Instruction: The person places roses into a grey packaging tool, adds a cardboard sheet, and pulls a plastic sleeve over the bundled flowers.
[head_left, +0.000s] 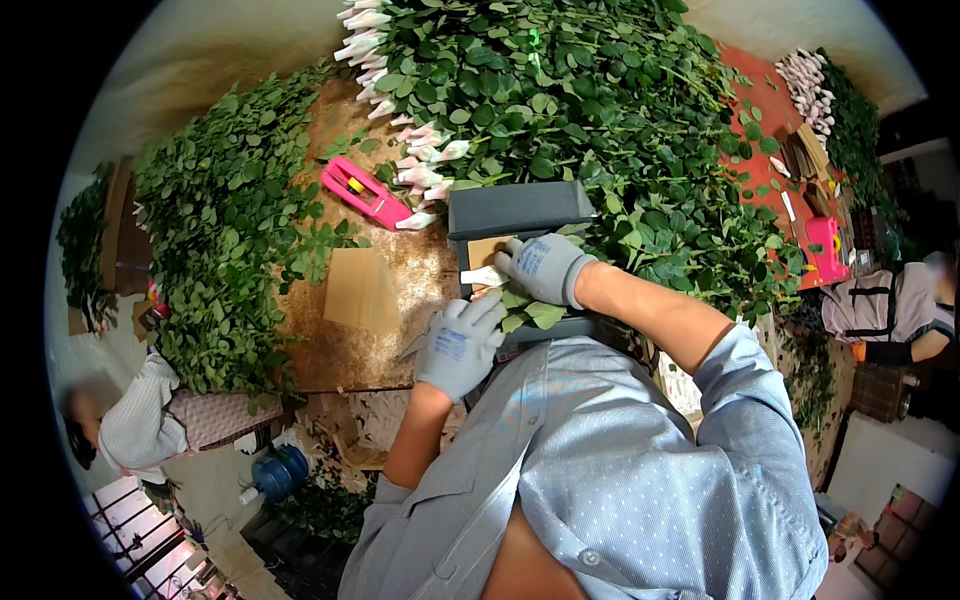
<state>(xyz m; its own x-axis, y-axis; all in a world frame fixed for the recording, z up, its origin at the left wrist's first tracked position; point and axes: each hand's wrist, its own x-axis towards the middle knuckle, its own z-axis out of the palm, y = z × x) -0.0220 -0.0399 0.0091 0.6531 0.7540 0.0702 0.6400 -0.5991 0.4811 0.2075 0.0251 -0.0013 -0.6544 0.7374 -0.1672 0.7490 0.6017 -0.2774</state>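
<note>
My gloved right hand (541, 268) rests over a dark padded box-like holder (517, 210), its fingertips at a netted rose bud (484, 277) and a cardboard piece (489, 251). Whether the fingers grip the stem is hidden. Just below and left, my gloved left hand (461, 349) is at the holder's near left corner, fingertips close to the bud and its leaves (546, 314); a pointed grey edge shows beside it, and its grip is unclear. A pink tape dispenser (365, 193) lies up and left. Cardboard sheets (360, 289) lie left of the hands.
A large heap of leafy rose stems (525, 97) with netted buds covers the far table. More foliage (217, 247) stands left. A second pink dispenser (825, 247) sits on a red table (757, 180) at right. Other people work at both sides. A blue water jug (279, 472) lies lower left.
</note>
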